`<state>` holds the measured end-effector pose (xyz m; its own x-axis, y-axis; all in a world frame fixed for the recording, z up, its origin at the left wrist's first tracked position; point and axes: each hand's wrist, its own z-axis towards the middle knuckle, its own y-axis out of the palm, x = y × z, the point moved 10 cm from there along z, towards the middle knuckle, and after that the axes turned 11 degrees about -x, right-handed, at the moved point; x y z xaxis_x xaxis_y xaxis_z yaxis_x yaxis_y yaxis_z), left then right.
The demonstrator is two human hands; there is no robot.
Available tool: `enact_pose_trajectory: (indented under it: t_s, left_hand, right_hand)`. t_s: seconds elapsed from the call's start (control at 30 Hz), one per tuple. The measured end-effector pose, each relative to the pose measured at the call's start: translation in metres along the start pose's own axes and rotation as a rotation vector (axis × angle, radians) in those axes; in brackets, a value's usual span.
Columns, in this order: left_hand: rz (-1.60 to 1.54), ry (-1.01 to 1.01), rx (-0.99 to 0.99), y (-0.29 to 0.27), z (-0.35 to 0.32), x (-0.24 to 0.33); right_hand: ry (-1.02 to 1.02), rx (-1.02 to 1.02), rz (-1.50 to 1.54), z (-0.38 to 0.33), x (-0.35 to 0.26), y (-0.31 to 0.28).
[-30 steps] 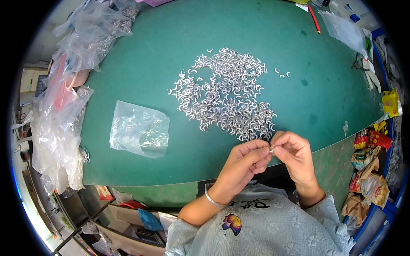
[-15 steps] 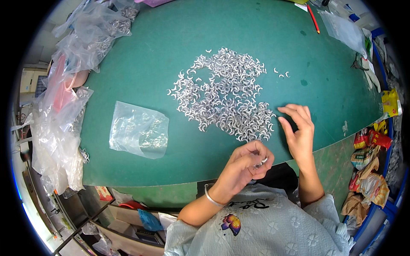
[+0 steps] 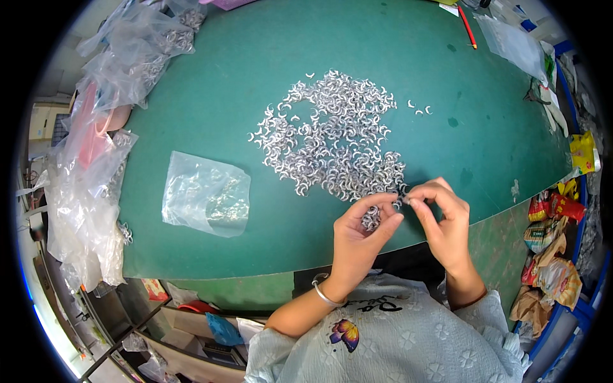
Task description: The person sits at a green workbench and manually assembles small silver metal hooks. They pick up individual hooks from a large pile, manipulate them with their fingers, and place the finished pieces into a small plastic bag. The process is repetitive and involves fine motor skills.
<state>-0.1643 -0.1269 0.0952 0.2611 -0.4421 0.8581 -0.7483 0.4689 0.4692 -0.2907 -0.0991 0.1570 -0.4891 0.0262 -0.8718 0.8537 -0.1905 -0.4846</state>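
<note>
A wide heap of small silvery crescent-shaped metal pieces [image 3: 341, 131] lies spread over the green table [image 3: 287, 38]. My left hand [image 3: 361, 233] is curled at the near edge of the heap, cupping several of the crescent pieces [image 3: 371, 218] in its palm. Just right of it, my right hand [image 3: 444, 220] has thumb and forefinger pinched together close to the left fingertips. Whatever sits in that pinch is too small to make out. A few crescent pieces [image 3: 419, 109] lie apart at the heap's right.
A flat clear plastic bag [image 3: 205, 195] rests left of the heap. Filled plastic bags [image 3: 89, 210] crowd the left edge, with a pink container [image 3: 115, 119] among them. A red pencil [image 3: 467, 29] and another plastic bag [image 3: 514, 48] lie at the far right.
My left hand has moved up and turned, so the pieces in its palm now show. My right hand has shifted down toward it, and its thumb and forefinger have closed into a pinch.
</note>
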Motion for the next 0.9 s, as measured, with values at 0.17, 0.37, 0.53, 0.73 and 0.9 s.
enact_pose_trajectory:
  t_s: [0.17,0.37,0.53,0.73,0.9]
  left_hand:
    - [0.311,0.196,-0.089,0.01,-0.001,0.027]
    - [0.143,0.037,0.026,-0.002,-0.007,0.018]
    - [0.086,-0.034,0.011,-0.002,-0.011,0.013]
    - [0.103,0.018,-0.024,0.002,-0.01,0.017]
    - [0.091,0.035,-0.033,0.004,-0.011,0.021]
  right_hand:
    - [-0.093,-0.083,-0.013,-0.002,-0.019,0.007]
    - [-0.012,-0.161,0.273,-0.004,-0.003,0.012]
    - [-0.026,-0.162,0.289,-0.004,-0.008,0.011]
    - [-0.04,-0.13,0.333,-0.005,-0.009,0.01]
    - [-0.067,-0.117,0.321,-0.006,-0.012,0.008]
